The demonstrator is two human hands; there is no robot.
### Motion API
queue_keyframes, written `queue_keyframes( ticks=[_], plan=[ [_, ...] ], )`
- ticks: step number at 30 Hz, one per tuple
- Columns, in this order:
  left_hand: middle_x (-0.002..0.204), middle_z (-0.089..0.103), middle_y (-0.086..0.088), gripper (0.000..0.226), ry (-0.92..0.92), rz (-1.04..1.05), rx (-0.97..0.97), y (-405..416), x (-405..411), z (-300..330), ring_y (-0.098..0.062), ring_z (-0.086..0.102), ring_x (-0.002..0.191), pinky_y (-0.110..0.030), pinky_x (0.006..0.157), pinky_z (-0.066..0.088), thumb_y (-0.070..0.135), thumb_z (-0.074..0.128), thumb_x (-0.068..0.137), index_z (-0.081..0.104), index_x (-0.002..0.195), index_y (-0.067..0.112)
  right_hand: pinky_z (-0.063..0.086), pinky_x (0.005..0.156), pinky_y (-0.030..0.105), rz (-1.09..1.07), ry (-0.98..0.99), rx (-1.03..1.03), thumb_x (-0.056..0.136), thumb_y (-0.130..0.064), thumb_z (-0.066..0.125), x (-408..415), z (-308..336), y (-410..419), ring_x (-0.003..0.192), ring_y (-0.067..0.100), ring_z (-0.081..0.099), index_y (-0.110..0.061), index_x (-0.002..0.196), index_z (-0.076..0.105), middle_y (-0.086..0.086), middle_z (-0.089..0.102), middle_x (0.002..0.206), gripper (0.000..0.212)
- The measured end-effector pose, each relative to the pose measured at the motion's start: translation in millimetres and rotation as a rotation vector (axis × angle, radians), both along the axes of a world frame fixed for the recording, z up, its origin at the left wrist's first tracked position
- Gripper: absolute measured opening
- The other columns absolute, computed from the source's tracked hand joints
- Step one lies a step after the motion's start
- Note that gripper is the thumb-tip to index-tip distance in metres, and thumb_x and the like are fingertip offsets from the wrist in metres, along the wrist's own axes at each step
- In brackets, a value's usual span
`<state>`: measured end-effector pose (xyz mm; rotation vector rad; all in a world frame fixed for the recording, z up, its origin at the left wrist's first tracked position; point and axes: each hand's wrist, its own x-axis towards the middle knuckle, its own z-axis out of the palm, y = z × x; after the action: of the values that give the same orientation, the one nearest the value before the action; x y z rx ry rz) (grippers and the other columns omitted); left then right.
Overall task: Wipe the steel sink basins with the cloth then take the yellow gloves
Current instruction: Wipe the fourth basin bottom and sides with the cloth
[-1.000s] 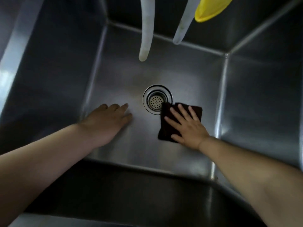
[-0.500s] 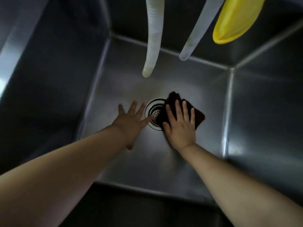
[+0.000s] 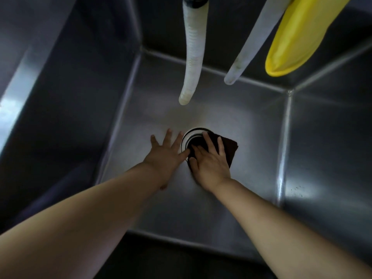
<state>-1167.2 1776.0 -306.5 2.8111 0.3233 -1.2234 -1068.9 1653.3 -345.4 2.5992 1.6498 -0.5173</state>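
No writing, label, brand mark or number can be read anywhere in the head view. The steel sink basin (image 3: 231, 198), the dark cloth (image 3: 229, 147), the yellow glove (image 3: 298, 37) and the two pale hoses (image 3: 194, 49) all show plain surfaces. The dim light and blur would hide any fine print.

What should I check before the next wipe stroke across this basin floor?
1. Cloth under right hand, fingers flat: ok.
2. Cloth clear of drain: not ok, it covers part of the opening.
3. Left hand free, spread on the basin floor: ok.
4. Hoses hang above the floor, out of the stroke: ok.
5. Yellow glove hanging ready at top right: ok.
6. Floor already clean: cannot tell.
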Motion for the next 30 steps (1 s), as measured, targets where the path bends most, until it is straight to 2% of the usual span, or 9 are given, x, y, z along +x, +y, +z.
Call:
queue_keyframes(
  ticks=[5, 9, 12, 14, 19, 22, 25, 30],
  plan=[
    [0.151, -0.029, -0.016, 0.135, -0.019, -0.012, 0.012, 0.2, -1.3, -1.9, -0.045, -0.023, 0.137, -0.07, 0.105, 0.012, 0.039, 0.086, 0.055, -0.012, 0.148, 0.028, -0.025, 0.111, 0.038, 0.03, 0.081, -0.006, 0.097, -0.043, 0.02, 9.9, -1.9, 1.0, 0.144, 0.012, -0.012, -0.022, 0.133, 0.05, -0.009, 0.044, 0.14, 0.052],
    [0.152, -0.028, -0.017, 0.135, -0.016, -0.016, 0.031, -2.0, -0.9, -0.9, -0.044, -0.023, 0.137, -0.069, 0.105, 0.012, 0.041, 0.085, 0.055, -0.013, 0.148, 0.029, -0.035, 0.102, 0.027, 0.112, 0.178, 0.005, 0.097, -0.043, 0.022, 24.2, -3.1, 1.2, 0.142, 0.008, -0.013, -0.02, 0.13, 0.055, -0.009, 0.046, 0.141, 0.052],
    [0.15, -0.031, -0.017, 0.134, 0.005, -0.014, 0.035, -2.8, 1.1, -0.8, -0.045, -0.025, 0.136, -0.069, 0.105, 0.012, 0.04, 0.085, 0.056, -0.013, 0.147, 0.031, -0.032, 0.104, 0.023, 0.177, 0.223, 0.036, 0.097, -0.038, 0.028, 37.9, 0.5, 1.7, 0.143, 0.008, -0.004, -0.018, 0.116, 0.066, -0.009, 0.056, 0.13, 0.047],
    [0.149, -0.033, -0.016, 0.133, 0.021, 0.004, 0.023, -3.5, 2.6, -0.8, -0.044, -0.027, 0.136, -0.069, 0.106, 0.011, 0.035, 0.085, 0.057, -0.012, 0.147, 0.033, -0.027, 0.108, 0.025, 0.267, 0.195, 0.054, 0.098, -0.036, 0.03, 47.2, 5.8, 1.3, 0.143, 0.013, 0.005, -0.017, 0.104, 0.072, -0.008, 0.063, 0.119, 0.046],
    [0.148, -0.037, -0.015, 0.133, 0.043, 0.01, 0.023, -3.0, 3.9, -2.2, -0.043, -0.029, 0.135, -0.069, 0.106, 0.009, 0.035, 0.085, 0.058, -0.014, 0.146, 0.035, -0.024, 0.111, 0.039, 0.491, 0.008, 0.006, 0.096, -0.046, 0.025, 53.9, 17.5, 0.8, 0.142, 0.02, 0.017, -0.015, 0.112, 0.066, -0.007, 0.065, 0.112, 0.054],
    [0.147, -0.038, -0.014, 0.132, 0.053, 0.02, 0.018, -2.9, 5.1, -2.7, -0.043, -0.031, 0.134, -0.069, 0.106, 0.007, 0.032, 0.085, 0.059, -0.013, 0.146, 0.035, -0.006, 0.109, 0.038, 0.528, -0.019, -0.071, 0.097, -0.048, 0.021, 49.0, 17.7, 6.4, 0.135, 0.022, 0.025, -0.016, 0.109, 0.067, -0.007, 0.063, 0.111, 0.058],
    [0.147, -0.039, -0.014, 0.132, 0.071, 0.016, 0.022, -2.9, 6.8, -1.5, -0.044, -0.031, 0.134, -0.07, 0.106, 0.007, 0.033, 0.086, 0.059, -0.014, 0.147, 0.034, 0.011, 0.101, 0.036, 0.562, 0.001, -0.113, 0.098, -0.048, 0.02, 50.4, 18.1, 15.9, 0.127, 0.021, 0.029, -0.016, 0.107, 0.068, -0.008, 0.06, 0.111, 0.058],
    [0.147, -0.038, -0.014, 0.133, 0.063, 0.025, 0.011, -2.3, 7.5, -0.7, -0.043, -0.03, 0.135, -0.069, 0.107, 0.008, 0.032, 0.086, 0.059, -0.014, 0.147, 0.034, 0.018, 0.102, 0.035, 0.689, -0.144, -0.188, 0.098, -0.054, 0.017, 55.2, 21.2, 17.7, 0.116, 0.019, 0.032, -0.011, 0.114, 0.064, -0.004, 0.052, 0.119, 0.066]
  ],
)
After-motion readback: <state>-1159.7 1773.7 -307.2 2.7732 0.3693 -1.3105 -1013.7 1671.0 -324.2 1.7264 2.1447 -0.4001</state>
